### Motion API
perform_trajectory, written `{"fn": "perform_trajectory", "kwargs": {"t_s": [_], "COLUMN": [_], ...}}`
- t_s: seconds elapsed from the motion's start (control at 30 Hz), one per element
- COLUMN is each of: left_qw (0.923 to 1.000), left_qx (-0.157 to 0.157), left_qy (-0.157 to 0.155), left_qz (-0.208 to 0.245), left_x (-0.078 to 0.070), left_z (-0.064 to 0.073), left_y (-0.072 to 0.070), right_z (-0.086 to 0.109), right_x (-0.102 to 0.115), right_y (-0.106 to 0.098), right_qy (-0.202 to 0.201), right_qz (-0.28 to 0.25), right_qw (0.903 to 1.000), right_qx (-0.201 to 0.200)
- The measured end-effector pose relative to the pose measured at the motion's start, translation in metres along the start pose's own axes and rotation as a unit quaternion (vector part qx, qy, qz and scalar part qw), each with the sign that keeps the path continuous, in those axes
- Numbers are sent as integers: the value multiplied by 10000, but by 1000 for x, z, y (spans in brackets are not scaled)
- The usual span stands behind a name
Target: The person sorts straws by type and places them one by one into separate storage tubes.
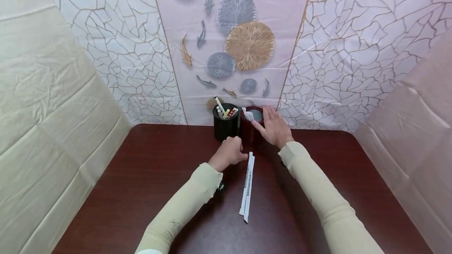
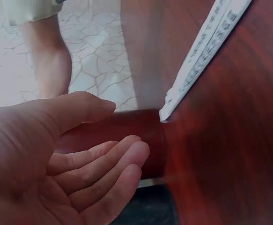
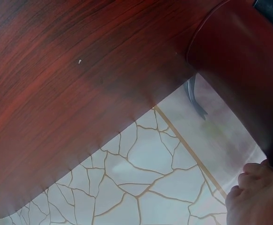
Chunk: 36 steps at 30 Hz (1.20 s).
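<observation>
A dark red cup (image 1: 252,128) stands at the back of the table beside a black pen holder (image 1: 226,126). My right hand (image 1: 275,127) lies along the red cup's right rim, fingers straight, thumb near a crumpled white wrapper (image 1: 248,115) that sticks out over the rim. The right wrist view has the knuckles (image 3: 255,190) at the cup's mouth. In front of the two containers is my left hand (image 1: 229,152), its fingers loosely bent. In the left wrist view nothing lies between its thumb and fingers. Two slim white paper-wrapped sticks (image 1: 248,187) lie just right of it.
Several markers (image 1: 226,111) stand in the black holder. Behind the containers the table (image 1: 159,175) meets a patterned cloth backdrop (image 1: 226,50). Pale fabric walls (image 1: 53,101) rise on the left and right.
</observation>
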<state>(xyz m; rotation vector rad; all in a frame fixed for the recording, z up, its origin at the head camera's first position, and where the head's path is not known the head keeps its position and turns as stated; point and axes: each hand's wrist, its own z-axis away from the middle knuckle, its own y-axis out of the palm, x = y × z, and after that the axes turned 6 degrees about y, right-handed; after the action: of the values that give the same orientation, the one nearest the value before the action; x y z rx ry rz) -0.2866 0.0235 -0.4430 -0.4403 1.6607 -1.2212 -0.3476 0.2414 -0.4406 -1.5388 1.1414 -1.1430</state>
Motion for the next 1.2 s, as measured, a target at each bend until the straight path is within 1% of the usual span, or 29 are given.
{"fn": "perform_trajectory", "kwargs": {"t_s": [0.2, 0.53, 0.57, 0.63, 0.67, 0.77, 0.8, 0.87, 0.9, 0.93, 1.03, 1.07, 1.1, 1.2], "left_qw": [9997, 9982, 9986, 9985, 9989, 9990, 9986, 9984, 9980, 9979, 9974, 9975, 9973, 9971], "left_qx": [159, 355, 310, 313, 251, 169, 209, 135, 151, 120, 95, 70, 83, 82], "left_qy": [-122, -335, -300, -323, -298, -344, -420, -486, -562, -600, -699, -702, -725, -751], "left_qz": [150, 348, 319, 305, 246, 228, 260, 239, 256, 233, 116, 101, 51, 43], "left_x": [5, 12, 16, 16, 20, 20, 15, 16, 12, 12, 14, 18, 19, 17], "left_z": [-2, -4, -7, -7, -10, -11, -9, -10, -7, -7, -9, -13, -15, -16], "left_y": [18, 38, 43, 45, 51, 54, 51, 56, 53, 55, 62, 67, 68, 67], "right_z": [0, 1, 1, 2, 2, 2, 2, 2, 3, 3, 3, 3, 3, 2], "right_x": [2, 4, 4, 4, 4, 4, 4, 3, 3, 4, 3, 3, 3, 3], "right_y": [-1, -3, -3, -3, -3, -3, -3, -3, -2, -2, -1, -1, -1, -2], "right_qy": [-16, -62, -61, -54, -48, -35, -43, -62, -75, -86, -114, -120, -120, -118], "right_qz": [-28, -98, -98, -107, -103, -91, -96, -105, -117, -129, -131, -128, -125, -105], "right_qw": [10000, 9999, 9999, 9999, 9999, 9999, 9999, 9999, 9998, 9998, 9998, 9998, 9998, 9998], "right_qx": [-21, -45, -42, -33, -26, -47, -71, -105, -117, -121, -115, -117, -119, -136]}}
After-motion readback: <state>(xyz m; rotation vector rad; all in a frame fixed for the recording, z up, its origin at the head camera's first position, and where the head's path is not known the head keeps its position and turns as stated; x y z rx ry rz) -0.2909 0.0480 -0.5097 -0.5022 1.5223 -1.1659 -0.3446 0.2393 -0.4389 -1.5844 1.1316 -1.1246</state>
